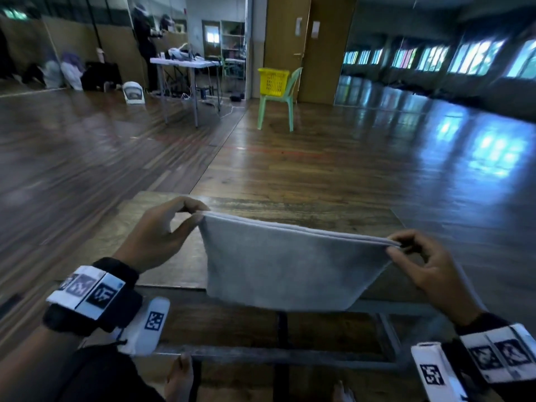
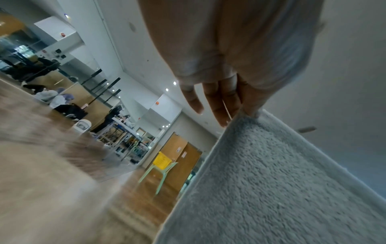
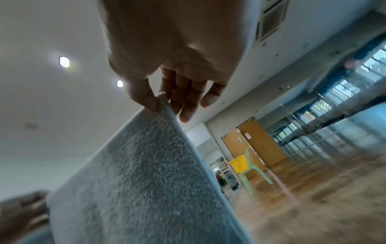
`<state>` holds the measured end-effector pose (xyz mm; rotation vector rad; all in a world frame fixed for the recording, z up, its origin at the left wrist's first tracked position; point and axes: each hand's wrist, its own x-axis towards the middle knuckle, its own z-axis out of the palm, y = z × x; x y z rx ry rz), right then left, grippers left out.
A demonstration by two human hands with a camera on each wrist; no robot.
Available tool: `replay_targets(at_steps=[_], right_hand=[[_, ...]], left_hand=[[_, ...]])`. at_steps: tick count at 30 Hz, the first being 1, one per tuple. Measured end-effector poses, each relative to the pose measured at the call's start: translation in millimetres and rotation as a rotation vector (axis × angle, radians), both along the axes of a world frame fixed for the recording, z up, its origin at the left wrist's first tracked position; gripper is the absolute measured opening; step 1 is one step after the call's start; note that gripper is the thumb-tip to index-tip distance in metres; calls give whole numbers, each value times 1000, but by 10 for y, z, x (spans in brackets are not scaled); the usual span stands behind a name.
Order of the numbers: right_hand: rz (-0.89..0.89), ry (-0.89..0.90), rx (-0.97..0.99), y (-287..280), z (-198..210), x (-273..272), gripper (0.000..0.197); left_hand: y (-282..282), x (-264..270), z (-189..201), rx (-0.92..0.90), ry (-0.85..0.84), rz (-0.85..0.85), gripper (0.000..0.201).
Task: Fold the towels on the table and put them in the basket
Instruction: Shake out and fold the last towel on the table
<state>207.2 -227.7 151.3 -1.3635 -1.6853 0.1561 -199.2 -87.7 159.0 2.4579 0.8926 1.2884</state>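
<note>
A grey towel (image 1: 290, 265), doubled over, hangs in the air above the wooden table (image 1: 319, 210). My left hand (image 1: 197, 217) pinches its upper left corner and my right hand (image 1: 396, 246) pinches its upper right corner, so the top edge is stretched between them. The left wrist view shows the towel (image 2: 271, 181) held under my left hand (image 2: 248, 110). In the right wrist view the towel (image 3: 135, 173) hangs from the thumb and finger of my right hand (image 3: 160, 100). A yellow basket (image 1: 273, 81) sits far off on a green chair (image 1: 278, 105).
The table's metal frame (image 1: 290, 355) runs below the towel. Wooden floor stretches between the table and the chair. A white folding table (image 1: 185, 65) with gear and a standing person (image 1: 145, 33) are at the back left. Brown doors (image 1: 313, 39) stand behind the chair.
</note>
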Motion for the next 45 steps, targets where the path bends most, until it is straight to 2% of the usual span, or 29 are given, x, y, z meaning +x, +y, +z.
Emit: replay_targets(at_steps=[2, 3, 5, 7, 10, 11, 13, 14, 16, 18, 23, 25, 28, 32, 33, 35, 36, 39, 41, 45], right_hand=[[22, 103, 66, 16, 249, -45, 8], [30, 149, 88, 45, 338, -54, 5], [44, 195, 104, 135, 444, -48, 18], [41, 202, 77, 245, 462, -6, 19], [44, 161, -10, 448, 329, 54, 14], [37, 165, -45, 529, 258, 85, 5], [8, 137, -74, 723, 81, 170, 31], [-22, 120, -79, 830, 17, 191, 33], [-74, 87, -106, 1059, -66, 211, 7], [-130, 30, -94, 1286, -160, 228, 18], [-216, 1, -116, 1615, -408, 169, 11], [-216, -46, -152, 1636, -556, 157, 10], [-143, -216, -235, 1555, -834, 177, 10], [-12, -452, -352, 1338, -1201, 188, 11], [8, -484, -354, 1274, -1277, 175, 11], [35, -520, -370, 1154, -1417, 133, 12], [47, -547, -398, 1104, -1479, 106, 13], [71, -647, -455, 1017, -1597, 47, 17], [75, -680, -441, 1020, -1610, 48, 18], [13, -753, -387, 1139, -1576, 30, 18]], left_hand=[[16, 2, 210, 54, -38, 7, 11], [27, 8, 295, 74, -55, 14, 9], [74, 16, 399, 83, -88, 5, 10], [147, 4, 411, 70, -82, -11, 10], [277, 3, 286, 59, -9, 2, 11], [324, 23, 229, 43, 10, 3, 10], [440, 74, 124, 41, 55, 32, 8], [514, 98, 79, 57, 75, 58, 10], [683, 141, -4, 73, 109, 130, 11], [838, 194, -69, 56, 128, 208, 20], [1067, 292, -335, 71, 204, 321, 27], [1110, 275, -521, 55, 309, 343, 25], [1046, 229, -843, 101, 560, 316, 5], [899, 76, -1263, 67, 785, 183, 11], [866, 40, -1336, 33, 828, 141, 7], [761, 17, -1432, -119, 946, 86, 16], [716, 13, -1477, -176, 973, 80, 20], [607, 6, -1526, -210, 890, 86, 19], [601, 6, -1538, -192, 857, 92, 15], [679, 78, -1515, -292, 907, 133, 15]])
